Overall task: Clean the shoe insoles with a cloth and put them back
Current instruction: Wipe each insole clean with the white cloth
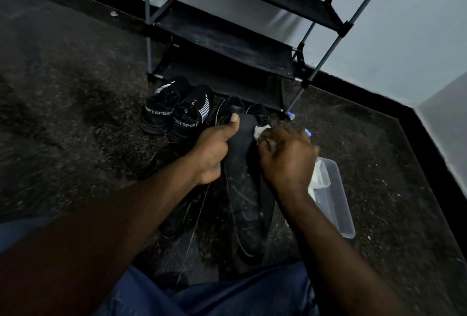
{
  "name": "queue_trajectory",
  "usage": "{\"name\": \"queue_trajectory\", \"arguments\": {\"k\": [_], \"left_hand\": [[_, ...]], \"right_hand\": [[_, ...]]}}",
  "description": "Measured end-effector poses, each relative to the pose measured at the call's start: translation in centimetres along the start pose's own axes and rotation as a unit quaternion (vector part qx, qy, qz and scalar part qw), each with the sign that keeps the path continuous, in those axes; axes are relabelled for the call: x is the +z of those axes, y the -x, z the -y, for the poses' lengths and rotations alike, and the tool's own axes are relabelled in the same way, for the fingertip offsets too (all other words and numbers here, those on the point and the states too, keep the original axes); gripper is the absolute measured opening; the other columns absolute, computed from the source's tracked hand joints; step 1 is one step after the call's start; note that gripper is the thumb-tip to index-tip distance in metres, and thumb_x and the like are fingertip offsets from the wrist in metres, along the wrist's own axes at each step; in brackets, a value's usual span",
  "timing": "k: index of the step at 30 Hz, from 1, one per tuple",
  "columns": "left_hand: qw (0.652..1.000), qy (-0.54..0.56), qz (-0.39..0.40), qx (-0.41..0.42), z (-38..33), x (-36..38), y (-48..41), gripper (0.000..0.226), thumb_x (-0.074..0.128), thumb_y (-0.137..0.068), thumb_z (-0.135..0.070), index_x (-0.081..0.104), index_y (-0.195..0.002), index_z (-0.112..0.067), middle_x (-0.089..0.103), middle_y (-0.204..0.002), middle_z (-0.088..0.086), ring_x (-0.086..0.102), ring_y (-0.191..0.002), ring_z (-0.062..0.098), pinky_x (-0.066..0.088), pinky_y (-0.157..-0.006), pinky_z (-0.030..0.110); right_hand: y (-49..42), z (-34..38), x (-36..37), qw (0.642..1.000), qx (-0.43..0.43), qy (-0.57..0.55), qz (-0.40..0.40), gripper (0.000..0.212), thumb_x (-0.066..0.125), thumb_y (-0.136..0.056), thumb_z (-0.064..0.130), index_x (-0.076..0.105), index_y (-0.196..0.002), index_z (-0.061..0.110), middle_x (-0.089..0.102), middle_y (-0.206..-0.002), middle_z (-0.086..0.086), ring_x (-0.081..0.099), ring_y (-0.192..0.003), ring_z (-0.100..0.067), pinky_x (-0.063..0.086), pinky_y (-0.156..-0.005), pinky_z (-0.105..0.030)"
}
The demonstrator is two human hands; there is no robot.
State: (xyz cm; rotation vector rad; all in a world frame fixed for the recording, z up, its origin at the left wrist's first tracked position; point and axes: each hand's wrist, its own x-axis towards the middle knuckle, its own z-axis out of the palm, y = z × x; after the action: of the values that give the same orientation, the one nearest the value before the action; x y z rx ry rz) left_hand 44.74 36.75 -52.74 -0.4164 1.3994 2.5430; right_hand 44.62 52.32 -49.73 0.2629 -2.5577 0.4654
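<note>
Blue trousers [227, 293] sit nearest, a dark shoe [249, 217] beyond; the left hand [213, 150] grips a black insole [247, 127]. Against it the right hand [288, 160] clutches a white cloth [262, 130].

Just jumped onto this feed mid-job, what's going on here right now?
A person sitting on the floor is mid-wipe. The left hand grips a black insole and holds it up, while the right hand presses a white cloth against it. Dark shoes lie on the floor beneath the hands. A pair of SPORT shoes sits by the shoe rack, and a clear plastic tub is at the right. The insole is not yet back in a shoe.
</note>
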Motion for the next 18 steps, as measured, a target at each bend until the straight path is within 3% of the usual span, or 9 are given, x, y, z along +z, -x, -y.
{"name": "queue_trajectory", "arguments": {"k": [6,11,14,18], "left_hand": [[1.0,0.004,-0.008,-0.008,-0.3,-0.4,-0.1,0.058,0.053,-0.1,-0.057,0.07,-0.126,-0.007,0.075,-0.12,0.015,0.072,-0.11,0.034,0.057,-0.092,0.048],[1.0,0.016,-0.001,-0.011,-0.2,0.3,0.3,0.053,0.053,-0.102,-0.052,0.069,-0.125,-0.007,0.076,-0.114,0.017,0.074,-0.103,0.033,0.059,-0.086,0.044],[1.0,0.019,-0.001,-0.008,-0.4,0.3,0.4,0.053,0.055,-0.101,-0.053,0.073,-0.119,-0.007,0.076,-0.111,0.017,0.075,-0.098,0.031,0.059,-0.084,0.041],[1.0,0.012,-0.002,-0.009,-0.7,-0.3,0.1,0.067,0.056,-0.097,-0.062,0.07,-0.127,-0.003,0.069,-0.13,0.019,0.065,-0.124,0.035,0.051,-0.107,0.048]], "right_hand": [[2.1,1.8,0.1,0.988,-0.142,0.005,0.058,0.008,0.066,-0.077,0.032,0.07,-0.082,0.027,0.066,-0.08,0.006,0.059,-0.083,-0.026,0.033,-0.072,-0.037],[-0.8,1.2,-0.1,0.999,0.007,-0.03,0.019,0.022,0.062,-0.08,0.036,0.076,-0.095,0.029,0.074,-0.089,0.003,0.065,-0.092,-0.03,0.043,-0.081,-0.043],[-0.1,2.3,0.0,0.997,-0.052,-0.037,0.044,0.021,0.066,-0.079,0.033,0.076,-0.097,0.028,0.073,-0.089,0.002,0.065,-0.088,-0.031,0.046,-0.077,-0.042],[2.4,3.5,0.8,0.988,-0.127,-0.054,0.069,0.014,0.066,-0.082,0.034,0.075,-0.091,0.028,0.07,-0.084,0.007,0.062,-0.083,-0.024,0.043,-0.076,-0.041]]}}
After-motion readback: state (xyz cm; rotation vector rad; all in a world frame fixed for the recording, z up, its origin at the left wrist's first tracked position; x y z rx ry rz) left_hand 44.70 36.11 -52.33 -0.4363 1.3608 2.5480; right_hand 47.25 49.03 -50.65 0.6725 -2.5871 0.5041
